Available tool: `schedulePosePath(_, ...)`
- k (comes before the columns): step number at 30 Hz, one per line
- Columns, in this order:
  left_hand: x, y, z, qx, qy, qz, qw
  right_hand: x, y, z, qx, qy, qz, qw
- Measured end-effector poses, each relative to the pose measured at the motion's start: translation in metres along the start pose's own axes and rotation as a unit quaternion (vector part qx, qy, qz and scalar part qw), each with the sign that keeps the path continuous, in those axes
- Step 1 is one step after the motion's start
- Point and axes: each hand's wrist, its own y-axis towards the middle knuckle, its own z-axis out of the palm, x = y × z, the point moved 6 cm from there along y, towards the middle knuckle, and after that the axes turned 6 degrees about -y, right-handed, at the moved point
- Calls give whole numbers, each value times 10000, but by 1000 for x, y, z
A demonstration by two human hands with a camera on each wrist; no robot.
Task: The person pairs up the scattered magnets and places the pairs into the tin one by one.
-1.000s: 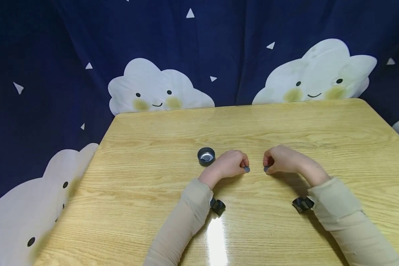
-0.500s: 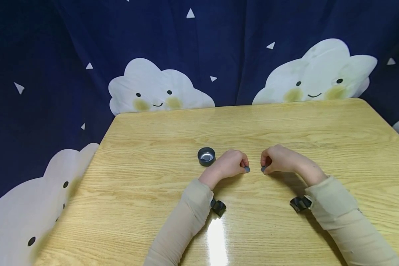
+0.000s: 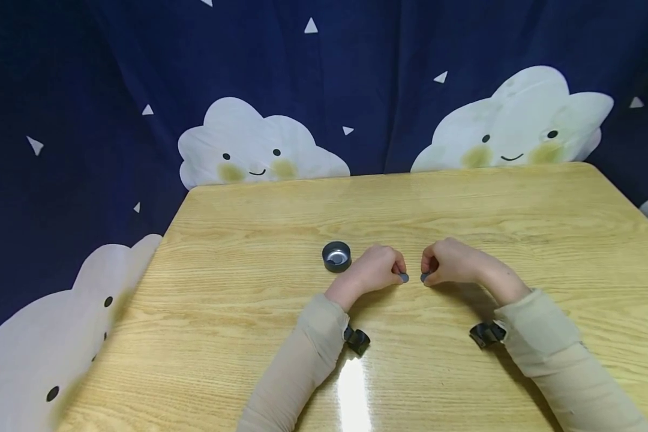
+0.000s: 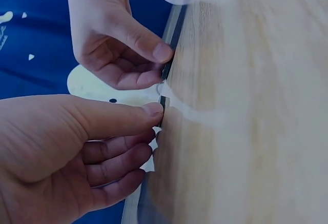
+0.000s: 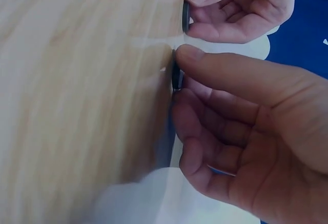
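Observation:
My left hand (image 3: 376, 267) pinches a small flat dark grey disc (image 3: 404, 278) between thumb and fingers, low over the wooden table. Facing it, my right hand (image 3: 453, 261) pinches a second, similar disc (image 3: 423, 277). A narrow gap separates the two discs in the head view. Seen edge-on in the right wrist view, the right hand's disc (image 5: 177, 75) stays thin and dark under the thumb tip, right at the tabletop. Behind the left wrist stands a small round dark cup (image 3: 336, 269) with a shiny metal inside and a dark piece in it.
The light wooden table (image 3: 237, 252) reaches back to a dark blue curtain (image 3: 281, 54) with white clouds. Black wrist mounts (image 3: 358, 342) hang below both sleeves. A bright light reflection lies on the table between the forearms.
My right hand has moved left with its disc, so the gap between the two discs has narrowed. The left hand has hardly moved and keeps its pinch; the cup stays put.

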Motion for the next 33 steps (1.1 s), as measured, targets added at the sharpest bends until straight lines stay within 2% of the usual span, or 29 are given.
schedulePosePath(10, 0, 0, 5, -32, -130, -69, 9999, 3, 2, 6, 8, 100, 60, 9999)
schedulePosePath(19, 1, 1, 2, -126, -314, -109, 9994, 4, 5, 3, -84, 89, 43, 9999)
schedulePosePath(33, 0, 3, 2, -142, -212, -114, 9996, 9, 9, 3, -280, 45, -135, 9995)
